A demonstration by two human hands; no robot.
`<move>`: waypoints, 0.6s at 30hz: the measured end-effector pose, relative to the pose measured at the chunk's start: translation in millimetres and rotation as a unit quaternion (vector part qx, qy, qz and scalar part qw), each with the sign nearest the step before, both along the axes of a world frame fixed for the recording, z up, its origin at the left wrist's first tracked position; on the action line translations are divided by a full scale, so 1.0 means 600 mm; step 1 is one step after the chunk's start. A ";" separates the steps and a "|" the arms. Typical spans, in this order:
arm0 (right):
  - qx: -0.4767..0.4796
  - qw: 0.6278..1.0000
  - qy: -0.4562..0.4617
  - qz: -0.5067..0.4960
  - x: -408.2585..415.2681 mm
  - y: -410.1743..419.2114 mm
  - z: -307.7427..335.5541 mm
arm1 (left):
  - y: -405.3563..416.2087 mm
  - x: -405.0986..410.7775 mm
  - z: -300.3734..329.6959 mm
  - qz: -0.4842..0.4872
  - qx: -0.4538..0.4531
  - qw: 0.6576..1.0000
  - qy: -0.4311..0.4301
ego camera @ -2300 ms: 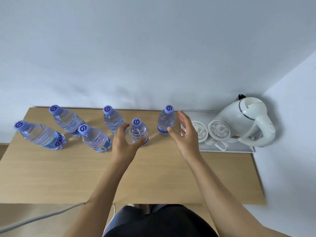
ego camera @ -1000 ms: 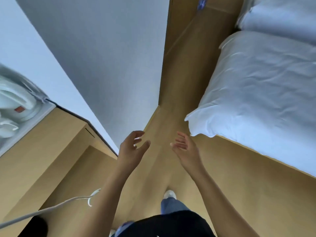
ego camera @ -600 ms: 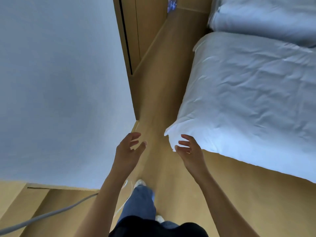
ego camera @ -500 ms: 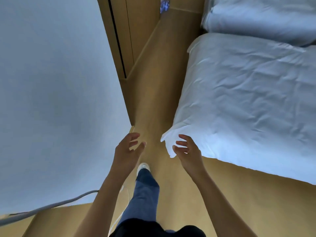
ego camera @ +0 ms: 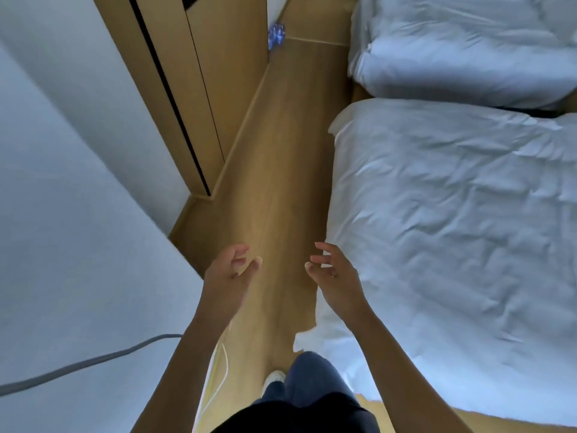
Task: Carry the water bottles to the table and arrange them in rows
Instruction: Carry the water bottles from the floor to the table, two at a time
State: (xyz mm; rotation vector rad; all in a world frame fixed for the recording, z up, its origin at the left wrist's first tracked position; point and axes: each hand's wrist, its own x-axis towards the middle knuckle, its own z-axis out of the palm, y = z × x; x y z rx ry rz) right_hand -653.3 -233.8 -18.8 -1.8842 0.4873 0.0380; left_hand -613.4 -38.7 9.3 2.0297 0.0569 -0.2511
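Both hands, left hand (ego camera: 229,276) and right hand (ego camera: 334,275), are hanging released, each grip grasping nothing. Blue-labelled water bottles (ego camera: 276,33) are sitting far down the floor (ego camera: 281,182), too blurred to tell their axis.

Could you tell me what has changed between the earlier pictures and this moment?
The person has turned away from the table of bottles and walked along the wooden floor beside the bed, toward a blue bundle ahead. The left hand and right hand remain empty, fingers loosely spread.
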 end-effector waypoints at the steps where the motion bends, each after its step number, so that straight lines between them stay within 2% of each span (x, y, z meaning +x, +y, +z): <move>1: 0.002 1.000 0.003 -0.004 0.033 -0.009 -0.002 | -0.009 0.036 0.002 -0.002 -0.003 1.000 0.003; 9: 0.040 0.999 0.012 -0.010 0.358 -0.122 -0.042 | -0.126 0.367 -0.014 -0.001 -0.008 1.000 0.004; 18: 0.015 1.000 -0.011 0.013 0.781 -0.287 -0.013 | -0.276 0.751 0.024 0.018 -0.002 1.000 -0.013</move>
